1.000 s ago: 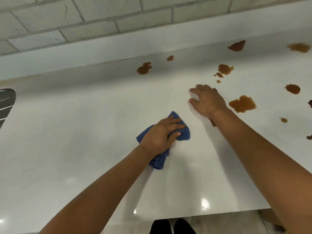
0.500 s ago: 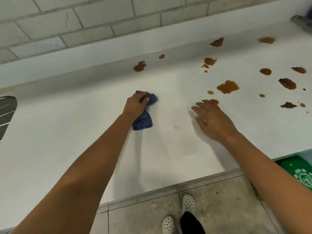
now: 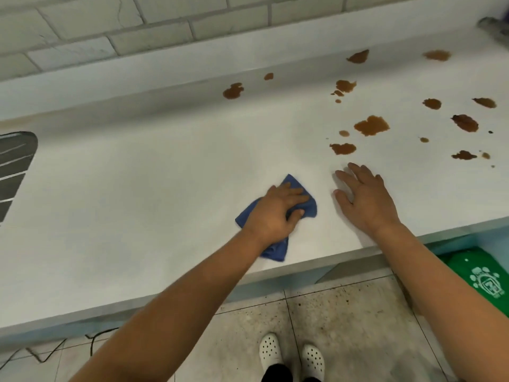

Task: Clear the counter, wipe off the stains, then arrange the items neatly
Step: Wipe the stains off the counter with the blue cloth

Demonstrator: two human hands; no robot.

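Brown stains just beyond R hand, w/ sink far left.

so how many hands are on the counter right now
2. The left hand holds the blue cloth; the right hand lies flat on the counter beside it. None hidden.

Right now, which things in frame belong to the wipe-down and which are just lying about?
Job:
- blue cloth, gripped under the left hand
- brown stains, unwiped, on the counter's right half
- white counter
- right hand, flat on the counter beside the cloth

Lying about:
- green bag on the floor
- dark rack at the left edge
- black cable
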